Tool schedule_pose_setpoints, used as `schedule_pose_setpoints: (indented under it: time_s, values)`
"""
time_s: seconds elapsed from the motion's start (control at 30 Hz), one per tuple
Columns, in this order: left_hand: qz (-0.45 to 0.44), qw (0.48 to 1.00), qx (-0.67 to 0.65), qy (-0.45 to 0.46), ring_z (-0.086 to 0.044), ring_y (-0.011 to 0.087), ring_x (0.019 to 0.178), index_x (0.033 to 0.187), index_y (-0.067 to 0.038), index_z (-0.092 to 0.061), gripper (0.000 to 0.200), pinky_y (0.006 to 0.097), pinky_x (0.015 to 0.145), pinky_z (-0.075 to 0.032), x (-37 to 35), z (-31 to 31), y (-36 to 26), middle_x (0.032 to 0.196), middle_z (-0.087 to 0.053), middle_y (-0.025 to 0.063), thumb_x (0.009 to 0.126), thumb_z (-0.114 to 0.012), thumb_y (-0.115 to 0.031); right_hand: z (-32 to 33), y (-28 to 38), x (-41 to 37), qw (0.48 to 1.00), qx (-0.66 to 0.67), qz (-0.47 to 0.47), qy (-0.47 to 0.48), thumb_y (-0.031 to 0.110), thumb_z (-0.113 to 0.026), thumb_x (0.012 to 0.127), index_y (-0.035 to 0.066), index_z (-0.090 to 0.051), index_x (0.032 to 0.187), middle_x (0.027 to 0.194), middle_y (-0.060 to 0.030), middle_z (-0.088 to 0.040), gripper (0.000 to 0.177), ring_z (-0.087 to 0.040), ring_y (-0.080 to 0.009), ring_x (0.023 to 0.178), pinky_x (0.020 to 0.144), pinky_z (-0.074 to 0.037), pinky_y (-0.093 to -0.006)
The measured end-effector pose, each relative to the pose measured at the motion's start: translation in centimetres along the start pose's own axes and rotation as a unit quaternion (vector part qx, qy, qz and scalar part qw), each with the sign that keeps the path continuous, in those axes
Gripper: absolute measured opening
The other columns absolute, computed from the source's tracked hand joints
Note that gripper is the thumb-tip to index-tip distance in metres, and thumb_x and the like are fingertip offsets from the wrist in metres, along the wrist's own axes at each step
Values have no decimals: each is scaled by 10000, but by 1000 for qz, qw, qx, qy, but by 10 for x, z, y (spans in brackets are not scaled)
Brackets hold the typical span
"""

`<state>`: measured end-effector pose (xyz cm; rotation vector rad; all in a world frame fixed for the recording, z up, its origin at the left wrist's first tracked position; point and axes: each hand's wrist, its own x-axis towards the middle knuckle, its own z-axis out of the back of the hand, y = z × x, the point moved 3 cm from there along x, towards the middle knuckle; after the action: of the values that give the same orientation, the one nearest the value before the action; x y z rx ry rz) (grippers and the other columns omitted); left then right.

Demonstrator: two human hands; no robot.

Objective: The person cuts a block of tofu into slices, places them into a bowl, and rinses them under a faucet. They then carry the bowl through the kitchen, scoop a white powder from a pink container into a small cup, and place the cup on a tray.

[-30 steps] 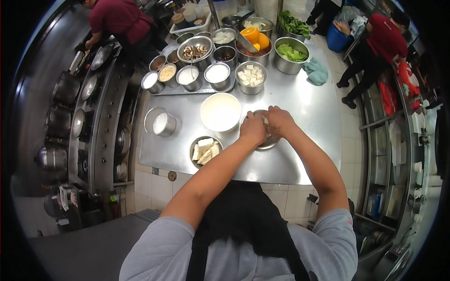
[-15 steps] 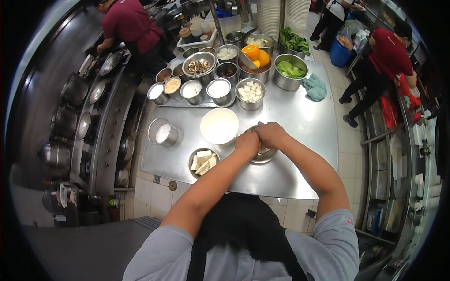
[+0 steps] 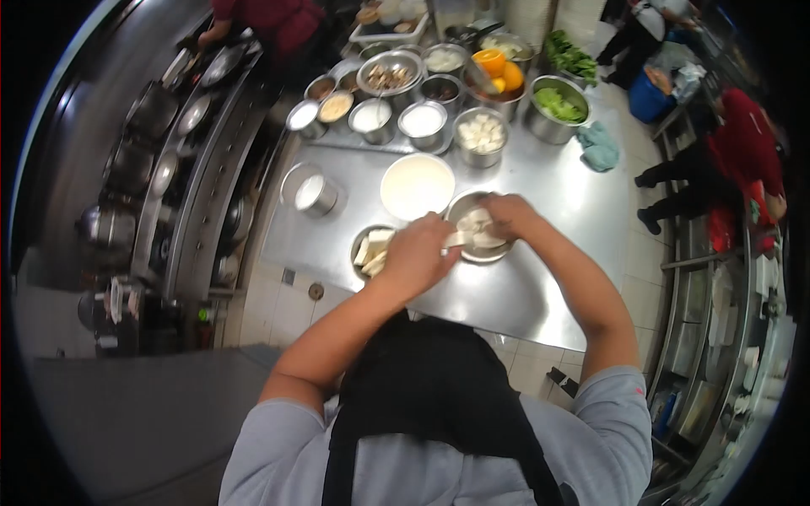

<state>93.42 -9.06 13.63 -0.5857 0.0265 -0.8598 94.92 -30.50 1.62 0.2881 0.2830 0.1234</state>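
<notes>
My left hand (image 3: 422, 255) is closed on a pale piece (image 3: 454, 240) at the near left edge of a steel bowl (image 3: 479, 255). Inside that bowl lie more pale pieces (image 3: 475, 223). My right hand (image 3: 511, 218) reaches over the bowl's right side; its fingertips are blurred, so what they hold is unclear. Partly behind my left hand stands a bowl of white blocks (image 3: 373, 250). A large bowl of cream-coloured liquid or powder (image 3: 417, 187) sits just beyond my hands.
Steel containers crowd the far side of the steel table (image 3: 548, 295), with white cubes (image 3: 482, 133), lettuce (image 3: 558, 104) and oranges (image 3: 502, 69). A cloth (image 3: 598, 147) lies at right. A metal container (image 3: 309, 189) stands left. Other people work at both sides.
My left hand has moved left and nearer, away from my right hand, with a pale piece now showing. The pieces in the bowl are uncovered. The whole view has shifted.
</notes>
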Motion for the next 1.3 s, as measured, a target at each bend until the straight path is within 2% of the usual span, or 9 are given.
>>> schedule_pose_setpoints:
  time_s: [0.23,0.4,0.57,0.67,0.83,0.9,1.03,1.2,1.3]
  values:
    - [169,985,-17,1,-583,214,677,916,-55,-682,256,324,619,-464,-95,41,101,804,-607,96,712,-772,-180,9,4,-3,994,83,-70,-24,258,-652,754,96,-634,1043,1029,-131,-640,331,-602,-282,1010,896,-464,-380]
    - [81,996,37,-26,-574,246,873,968,-98,-667,310,364,701,-487,-101,28,106,941,-588,50,693,-778,-188,1,10,-1,991,53,-75,-98,288,-675,745,89,-644,1033,1029,-119,-645,352,-598,-265,1023,908,-458,-373]
    - [53,997,-31,-41,-564,272,922,1027,-86,-635,409,374,746,-489,-99,41,110,994,-562,78,686,-801,-240,7,10,5,988,51,-145,-18,309,-691,727,101,-645,1057,1058,-113,-646,393,-581,-255,1061,926,-448,-371]
    - [107,983,-121,-83,-529,137,784,1013,-86,-641,329,238,529,-453,-107,45,127,979,-567,48,733,-776,-191,18,7,-12,976,96,-158,-118,306,-685,746,74,-662,1011,949,-124,-663,354,-627,-279,925,834,-486,-368]
    - [158,970,-157,-101,-512,116,766,979,-72,-647,225,213,528,-423,-111,44,169,963,-555,39,769,-707,-123,65,58,-51,928,280,-188,-159,230,-721,743,32,-675,969,796,-116,-646,303,-614,-211,715,672,-481,-317]
    - [140,966,-204,-77,-510,120,768,978,-70,-648,223,221,532,-428,-104,43,171,969,-553,41,773,-705,-135,56,90,-46,940,273,-29,-202,189,-728,738,32,-675,971,807,-114,-645,286,-611,-196,752,696,-475,-311]
    - [106,966,-227,-58,-506,123,768,990,-65,-649,245,241,552,-435,-90,38,174,979,-548,49,774,-705,-163,51,173,-21,978,175,86,-74,219,-733,762,83,-665,1036,916,-113,-635,314,-615,-275,832,747,-479,-380]
    - [105,966,-235,-29,-512,128,762,991,-65,-652,251,247,593,-442,-86,34,185,988,-551,52,772,-707,-174,65,212,-9,992,112,-4,-64,237,-700,784,89,-637,1055,950,-109,-631,315,-620,-305,886,784,-485,-408]
    - [144,956,-256,-11,-520,130,753,997,-63,-654,221,255,644,-454,-90,27,192,944,-570,43,813,-679,-183,54,240,4,990,87,63,-96,220,-706,781,99,-620,1084,977,-104,-622,338,-622,-296,891,777,-482,-418]
